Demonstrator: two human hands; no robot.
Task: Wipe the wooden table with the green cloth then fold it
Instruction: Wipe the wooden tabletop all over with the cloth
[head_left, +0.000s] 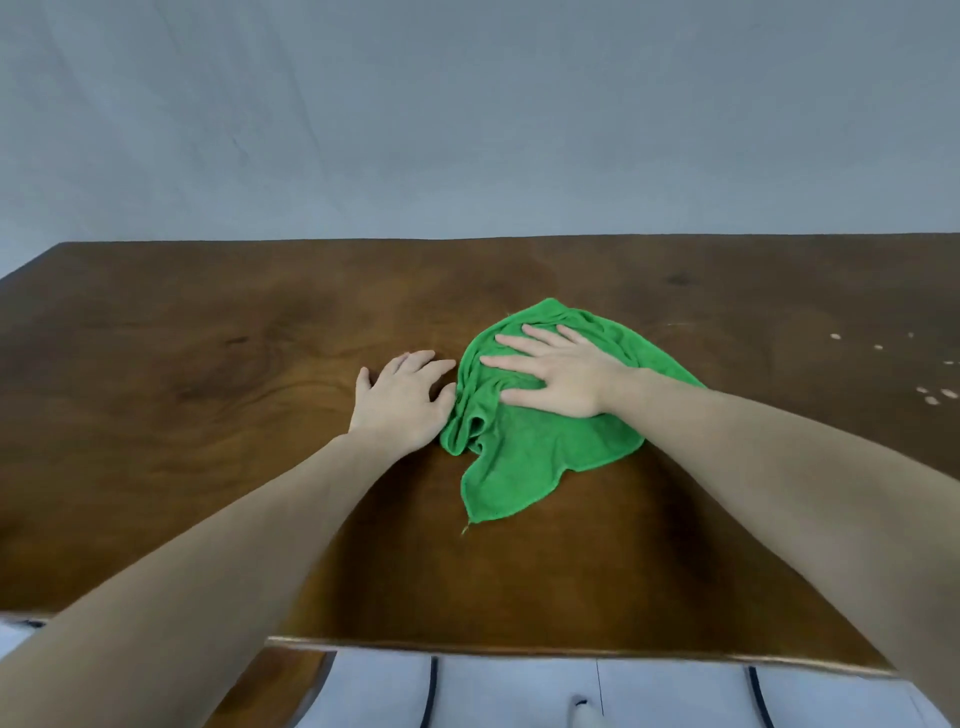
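Table (182, 364): dark brown wood with visible grain and a darker knot toward the far right; it spans the full width of the view, near edge at the bottom. No brand, label or writing can be read on anything in view.

Left hand (402, 397): palm down on the bare wood just left of centre, fingers loosely spread and slightly bent, holding nothing. Its thumb side touches the bunched left edge of the cloth. The bare forearm runs back to the lower left corner.

Green cloth (535, 452): bright green, fleecy, lying rumpled on the table slightly right of centre. It is unfolded; the left edge is gathered into ridges, and one corner points toward the near edge with a short loose thread at its tip.

Right hand (558, 371): flat on top of the cloth's far half, fingers straight and spread, pointing left, pressing it onto the wood. The bare forearm enters from the right.

Pale specks (935, 395): a small scatter on the wood at the far right, well apart from the cloth.

Backdrop (467, 114): plain grey, lightly creased fabric behind the table.
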